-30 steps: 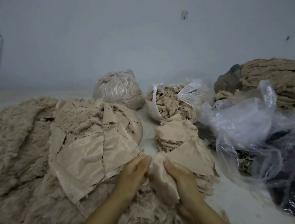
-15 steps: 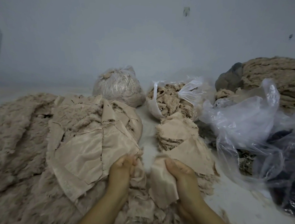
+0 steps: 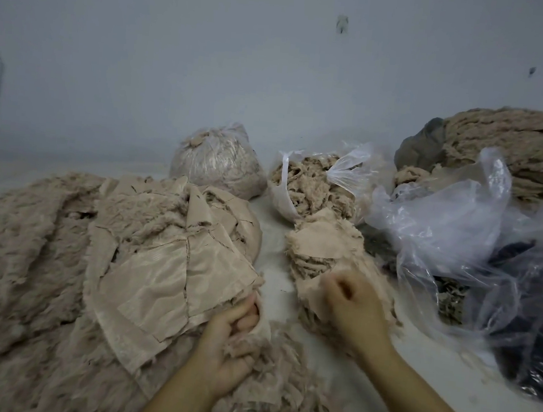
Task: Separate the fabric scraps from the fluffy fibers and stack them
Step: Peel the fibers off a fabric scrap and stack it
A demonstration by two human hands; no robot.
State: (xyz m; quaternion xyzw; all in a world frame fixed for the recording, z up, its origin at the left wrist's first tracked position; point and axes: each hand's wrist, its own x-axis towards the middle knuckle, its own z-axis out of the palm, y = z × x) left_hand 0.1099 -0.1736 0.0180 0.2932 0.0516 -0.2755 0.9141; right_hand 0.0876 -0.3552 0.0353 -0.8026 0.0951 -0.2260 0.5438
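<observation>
A wide heap of beige fluffy fibre (image 3: 20, 249) covers the left of the surface, with smooth beige fabric scraps (image 3: 158, 281) lying on top of it. A stack of separated scraps (image 3: 322, 243) stands in the middle, right of the heap. My left hand (image 3: 235, 337) grips a tuft of fluffy fibre at the heap's near edge. My right hand (image 3: 353, 305) is curled round a beige scrap (image 3: 313, 295) and holds it against the near side of the stack. The scrap is blurred.
Two clear bags of beige fibre, one tied (image 3: 218, 161) and one open (image 3: 311, 183), stand behind the stack. A crumpled clear plastic bag (image 3: 452, 228) over dark material fills the right. A large roll of fibre (image 3: 515, 145) lies at the back right, against the grey wall.
My hands have pulled apart. The right hand carried the scrap up and right onto the stack, while the left hand dropped back toward me with a tuft of fibre.
</observation>
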